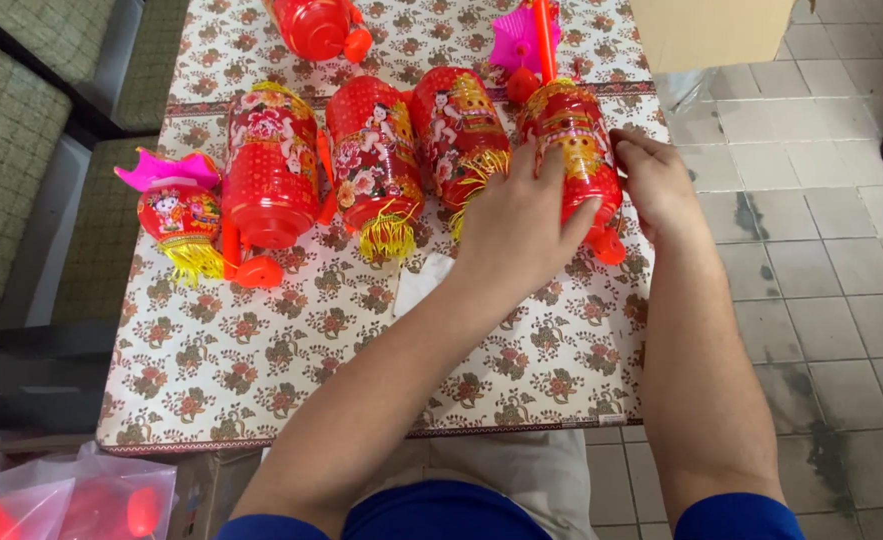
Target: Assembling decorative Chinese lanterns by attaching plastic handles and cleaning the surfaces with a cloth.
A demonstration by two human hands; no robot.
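Lantern in hand: a red plastic lantern (573, 140) with printed figures lies at the right end of a row on the flowered tablecloth (261, 370), near the table's right edge.
Left hand: the left hand (521, 225) lies flat over the lantern's near side, fingers spread across its body.
Right hand: the right hand (656, 185) cups the lantern's far side, fingers curled against it.
Risk of rolling: the lantern is round and close to the edge; a loose hold could let it roll off onto the tiled floor (821, 280).
Risk to fringe: the yellow tassel (476, 175) of the neighbouring lantern (459, 125) lies under the left hand and could snag or crush.
Hidden: the held lantern's lower end and its own fringe sit under the palms; its orange handle (543, 35) is cut off by the top edge.
Hard to make out: the clear bags (71, 500) at lower left hold red parts too blurred to name.
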